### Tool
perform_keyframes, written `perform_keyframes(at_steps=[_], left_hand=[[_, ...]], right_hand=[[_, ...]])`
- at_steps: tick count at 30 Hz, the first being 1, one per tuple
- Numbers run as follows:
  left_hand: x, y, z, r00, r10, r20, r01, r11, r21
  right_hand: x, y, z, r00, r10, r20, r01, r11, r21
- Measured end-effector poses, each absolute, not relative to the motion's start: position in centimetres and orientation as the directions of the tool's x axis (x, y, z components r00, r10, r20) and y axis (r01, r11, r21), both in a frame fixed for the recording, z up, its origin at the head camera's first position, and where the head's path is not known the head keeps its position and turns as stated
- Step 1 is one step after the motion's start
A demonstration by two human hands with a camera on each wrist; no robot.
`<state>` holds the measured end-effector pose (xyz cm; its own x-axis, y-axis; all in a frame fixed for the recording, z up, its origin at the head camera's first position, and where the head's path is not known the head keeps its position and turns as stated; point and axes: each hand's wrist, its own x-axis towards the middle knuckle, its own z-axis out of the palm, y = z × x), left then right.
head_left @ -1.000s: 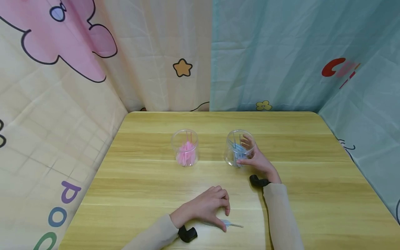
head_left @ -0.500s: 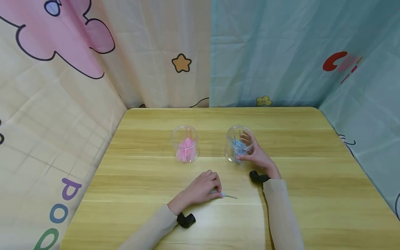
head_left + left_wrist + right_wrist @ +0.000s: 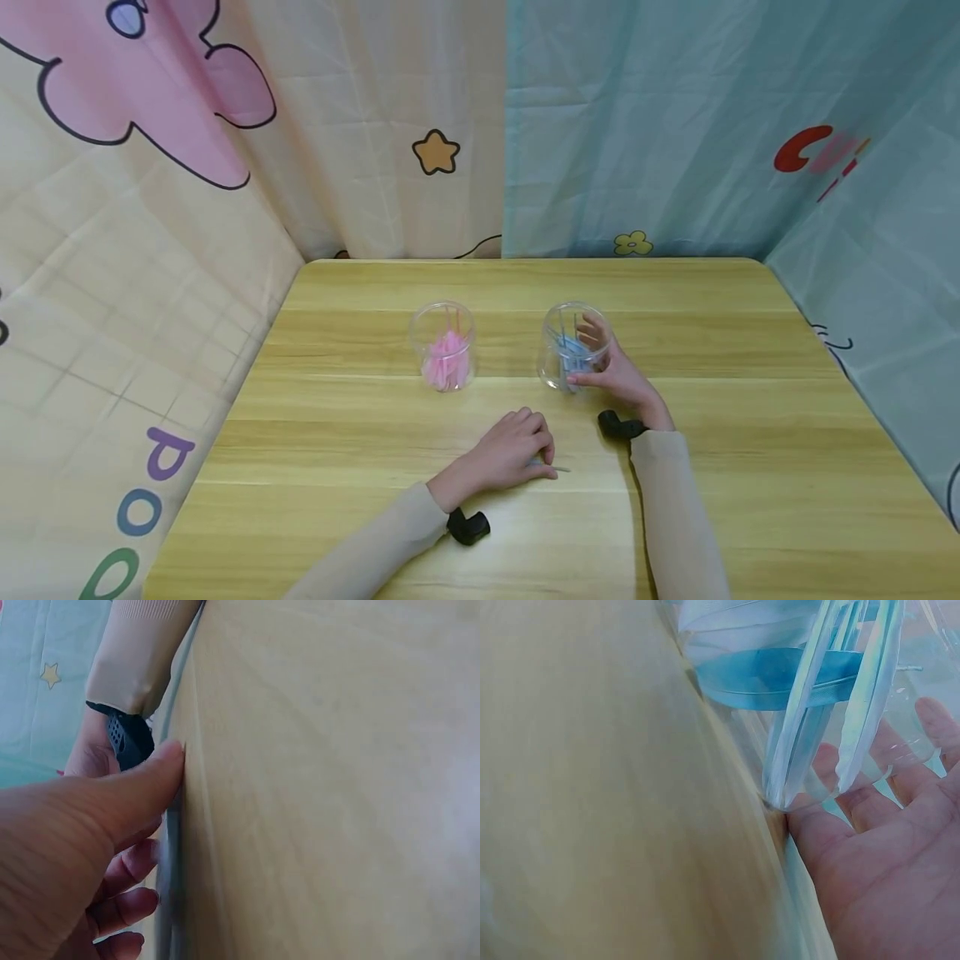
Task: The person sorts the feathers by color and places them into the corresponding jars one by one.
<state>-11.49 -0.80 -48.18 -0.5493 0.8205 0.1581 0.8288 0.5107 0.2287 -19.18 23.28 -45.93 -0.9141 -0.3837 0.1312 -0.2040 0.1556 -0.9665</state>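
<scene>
My left hand (image 3: 508,452) pinches a light-blue feather between thumb and fingers, low over the middle of the table; its thin pale stem (image 3: 562,469) sticks out to the right. Most of the feather is hidden by the hand; in the left wrist view a blurred greyish strip (image 3: 172,844) runs down past the thumb. Farther back, my right hand (image 3: 624,377) holds a clear cup (image 3: 550,373) from its right side, thumb in front and fingers behind. Several blue feathers (image 3: 780,679) stand and lie inside that cup, which is upright on the table.
Left of the held cup stands a second clear cup (image 3: 417,337) with several pink feather-like pieces (image 3: 447,360) in it. Both cups are on the wooden table (image 3: 337,400). Printed curtains (image 3: 600,125) enclose the table's back and sides.
My left hand has closed its fingers on the feather and moved away from the table's front, then slightly right with it. The right hand keeps its hold on the cup.
</scene>
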Motion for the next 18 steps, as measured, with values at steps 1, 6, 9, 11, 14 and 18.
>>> perform_keyframes(at_steps=[1, 6, 9, 11, 14, 18], left_hand=[[-11.5, -0.7, -48.1, -0.552, 0.82, 0.15, 0.828, 0.518, 0.216], [-11.5, -0.6, -47.8, -0.541, 0.831, 0.127, 0.839, 0.522, 0.157], [-12.0, -0.6, -47.4, -0.546, 0.827, 0.131, 0.831, 0.515, 0.21], [-12.5, -0.6, -47.0, -0.562, 0.815, 0.144, 0.799, 0.489, 0.351], [-13.6, -0.3, -45.7, -0.588, 0.782, 0.207, 0.694, 0.355, 0.627], [-15.1, 0.6, -42.2, -0.634, 0.67, 0.386, 0.559, 0.052, 0.827]], right_hand=[[-19.2, 23.3, -45.9, -0.913, -0.385, 0.133, -0.205, 0.152, -0.967], [-19.2, 23.2, -46.0, -0.912, -0.386, 0.14, -0.211, 0.146, -0.967], [-19.3, 23.2, -46.0, -0.912, -0.386, 0.14, -0.212, 0.152, -0.965], [-19.2, 23.2, -45.9, -0.911, -0.387, 0.139, -0.213, 0.153, -0.965], [-19.2, 23.2, -45.9, -0.913, -0.386, 0.13, -0.204, 0.156, -0.967], [-19.1, 23.3, -45.9, -0.917, -0.382, 0.116, -0.183, 0.145, -0.972]])
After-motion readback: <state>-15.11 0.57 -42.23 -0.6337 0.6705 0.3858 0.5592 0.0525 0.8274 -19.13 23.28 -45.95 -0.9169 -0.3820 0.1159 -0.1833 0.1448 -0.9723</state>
